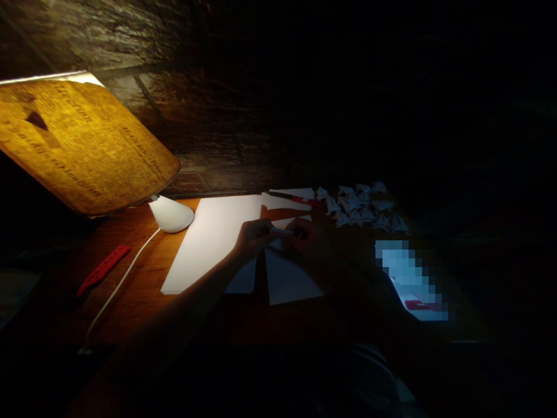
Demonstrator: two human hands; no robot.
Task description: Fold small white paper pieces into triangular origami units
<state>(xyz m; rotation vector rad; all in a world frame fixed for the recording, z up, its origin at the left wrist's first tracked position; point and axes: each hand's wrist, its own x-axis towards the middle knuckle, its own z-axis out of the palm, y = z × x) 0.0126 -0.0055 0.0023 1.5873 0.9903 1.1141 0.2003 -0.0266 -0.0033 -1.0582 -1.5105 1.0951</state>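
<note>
My left hand (253, 235) and my right hand (308, 237) are close together over the middle of the table, their fingers closed. Between them they pinch a small piece of folded paper (281, 231), one end in each hand. Its exact shape is hard to make out in the dim light. Beneath my hands lies a loose white sheet (289, 277). A stack of white paper (221, 226) rests just left of it, partly under my left forearm. Beyond my right hand, several small folded paper figures (354, 203) stand grouped at the back right.
A lamp with a printed shade (87, 145) and white base (172, 215) stands at the left, its cord (126, 278) running forward. Near it lies a red-handled knife (104, 267). Another red and black tool (293, 198) rests on paper behind. A lit screen (411, 281) is at right.
</note>
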